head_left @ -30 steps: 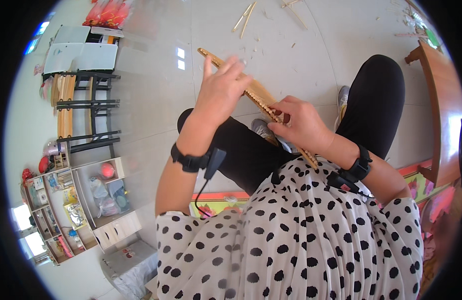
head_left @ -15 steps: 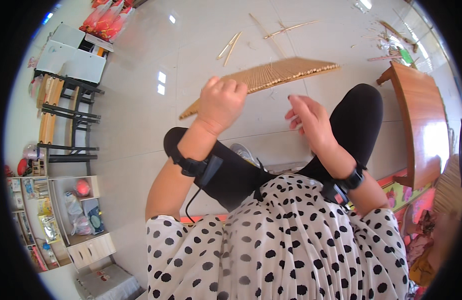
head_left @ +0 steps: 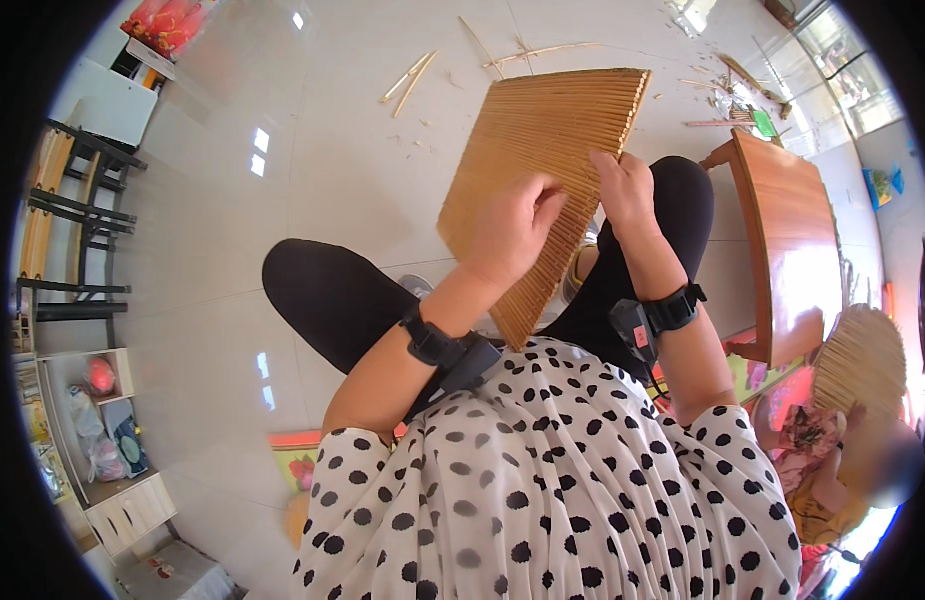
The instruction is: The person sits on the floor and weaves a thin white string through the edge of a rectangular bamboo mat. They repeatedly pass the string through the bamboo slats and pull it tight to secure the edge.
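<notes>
A flat tan mat of thin plant stalks laid side by side (head_left: 522,130) stands tilted between my knees. Its right edge shows the cut stalk ends. My right hand (head_left: 624,195) grips that edge, with some of its fingers hidden from view. Over the face of the mat, my left hand (head_left: 514,225) is closed, thumb and fingers curled together. Whatever it may pinch is too small to make out. Both forearms wear black straps with small devices.
Loose stalks (head_left: 410,82) lie on the tiled floor beyond the mat. A low wooden table (head_left: 787,230) stands at the right, near a heap of scraps (head_left: 747,100). Behind it sits another person (head_left: 817,450) by a round stalk mat (head_left: 862,360). Shelves (head_left: 92,430) line the left.
The mat has swung from lying nearly edge-on to standing with its broad face toward me. My right hand, formerly free, now grips its edge. My left hand has moved right, across the mat.
</notes>
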`<state>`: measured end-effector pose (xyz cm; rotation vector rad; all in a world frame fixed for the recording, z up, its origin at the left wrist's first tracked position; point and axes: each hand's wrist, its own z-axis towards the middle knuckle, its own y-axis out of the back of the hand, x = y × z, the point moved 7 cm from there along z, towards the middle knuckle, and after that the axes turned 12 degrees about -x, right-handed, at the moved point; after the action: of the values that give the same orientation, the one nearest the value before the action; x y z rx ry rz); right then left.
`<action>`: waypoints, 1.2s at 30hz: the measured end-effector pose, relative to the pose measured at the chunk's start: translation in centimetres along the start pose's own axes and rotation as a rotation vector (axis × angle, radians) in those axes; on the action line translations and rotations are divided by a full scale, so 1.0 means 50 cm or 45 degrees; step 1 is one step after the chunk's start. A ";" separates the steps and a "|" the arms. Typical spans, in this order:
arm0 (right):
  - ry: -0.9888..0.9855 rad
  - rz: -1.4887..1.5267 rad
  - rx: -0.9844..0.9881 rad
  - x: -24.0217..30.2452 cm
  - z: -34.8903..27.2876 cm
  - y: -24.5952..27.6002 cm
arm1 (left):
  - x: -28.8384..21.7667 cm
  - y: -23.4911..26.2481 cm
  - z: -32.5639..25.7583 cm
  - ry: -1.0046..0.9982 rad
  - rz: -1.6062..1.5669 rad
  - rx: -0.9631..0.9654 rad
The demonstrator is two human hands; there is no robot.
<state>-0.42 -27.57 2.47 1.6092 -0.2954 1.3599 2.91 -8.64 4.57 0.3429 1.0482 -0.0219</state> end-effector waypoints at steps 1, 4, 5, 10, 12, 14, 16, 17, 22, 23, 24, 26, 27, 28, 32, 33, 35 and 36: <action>-0.010 0.018 0.042 -0.003 0.000 0.000 | -0.002 -0.007 0.006 -0.011 -0.079 -0.007; -0.043 0.196 0.098 0.011 -0.018 0.010 | -0.021 -0.023 0.022 -0.062 -0.240 -0.013; -0.041 0.241 0.096 0.023 -0.026 0.014 | -0.027 -0.026 0.023 -0.089 -0.240 -0.001; 0.062 0.388 0.111 0.063 -0.042 0.030 | -0.063 -0.020 0.033 -0.229 -0.298 -0.053; 0.100 0.344 0.139 0.079 -0.052 0.029 | -0.074 -0.012 0.039 -0.267 -0.316 -0.099; 0.171 0.264 0.173 0.100 -0.062 0.033 | -0.083 -0.003 0.035 -0.365 -0.267 -0.110; 0.275 0.148 0.214 0.125 -0.073 0.037 | -0.093 0.014 0.030 -0.446 -0.270 -0.164; 0.320 0.130 0.211 0.143 -0.078 0.041 | -0.099 0.024 0.029 -0.481 -0.298 -0.211; 0.478 0.060 0.264 0.216 -0.089 0.034 | -0.132 0.087 0.027 -0.548 -0.241 -0.388; 0.477 0.051 0.263 0.223 -0.091 0.028 | -0.142 0.097 0.024 -0.644 -0.202 -0.419; 0.475 0.042 0.263 0.230 -0.094 0.022 | -0.151 0.107 0.021 -0.740 -0.163 -0.449; 0.493 0.042 0.247 0.229 -0.090 0.011 | -0.154 0.139 0.029 -0.820 -0.098 -0.573; 0.504 0.040 0.216 0.217 -0.083 0.007 | -0.159 0.158 0.036 -0.859 -0.085 -0.628; 0.515 0.037 0.185 0.208 -0.079 0.006 | -0.140 0.191 0.063 -0.699 -0.042 -0.689; 0.439 0.016 0.205 0.185 -0.072 -0.014 | -0.093 0.198 0.127 -0.110 -0.584 -0.353; 0.431 0.005 0.189 0.181 -0.062 -0.019 | -0.082 0.175 0.123 0.164 -0.839 -0.210; 0.411 0.013 0.174 0.161 -0.041 -0.021 | -0.050 0.153 0.122 0.519 -1.229 -0.060; 0.399 0.037 0.178 0.148 -0.033 -0.018 | -0.026 0.177 0.136 0.595 -1.364 -0.063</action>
<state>1.77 -22.99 8.20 1.4792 -0.0358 1.6594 9.60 -2.39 11.12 -0.3099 1.5901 -0.9090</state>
